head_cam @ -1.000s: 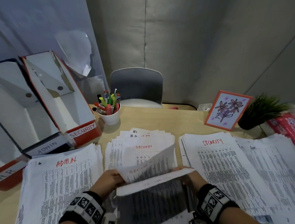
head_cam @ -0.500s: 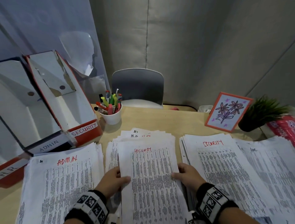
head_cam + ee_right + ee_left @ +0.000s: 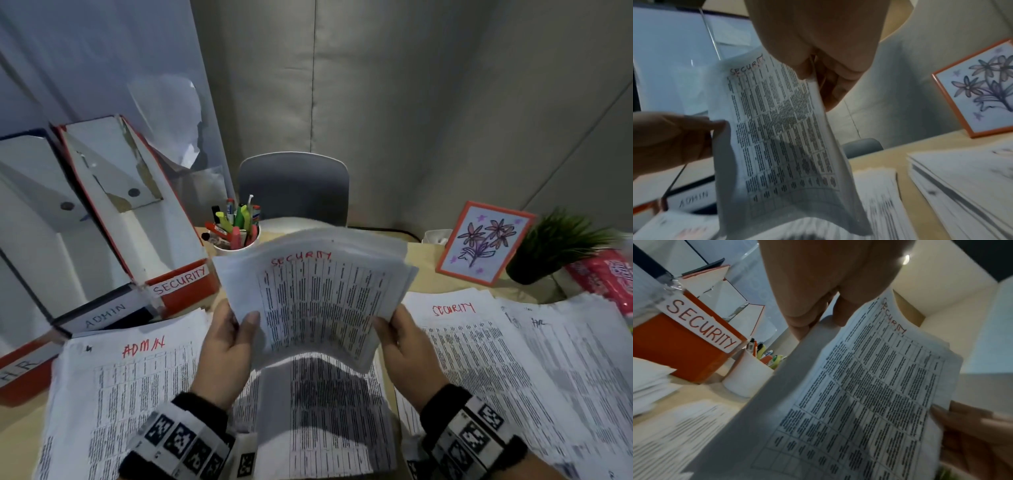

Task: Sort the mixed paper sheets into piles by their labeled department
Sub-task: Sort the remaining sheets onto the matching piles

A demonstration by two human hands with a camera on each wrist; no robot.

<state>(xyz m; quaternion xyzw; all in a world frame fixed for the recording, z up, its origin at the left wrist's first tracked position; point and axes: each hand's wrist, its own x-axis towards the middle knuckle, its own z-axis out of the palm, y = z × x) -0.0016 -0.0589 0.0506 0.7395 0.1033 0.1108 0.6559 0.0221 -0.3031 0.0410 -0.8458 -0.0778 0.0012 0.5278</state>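
Both hands hold up a bowed bundle of printed sheets headed SECURITY in red, raised above the middle stack. My left hand grips its left edge, thumb on the front. My right hand grips the right edge. The left wrist view shows the same bundle under my left fingers; the right wrist view shows the bundle pinched by my right fingers. An ADMIN pile lies on the left, a SECURITY pile on the right, an HR pile at the far right.
Tilted file boxes labelled SECURITY, ADMIN and HR stand at the left. A white cup of pens sits behind the bundle. A framed flower picture, a potted plant and a grey chair are at the back.
A second ago a sheet was being turned over; half a second ago the SECURITY sheet lay flat on the middle stack. Now both hands have lifted a bundle of sheets off it.
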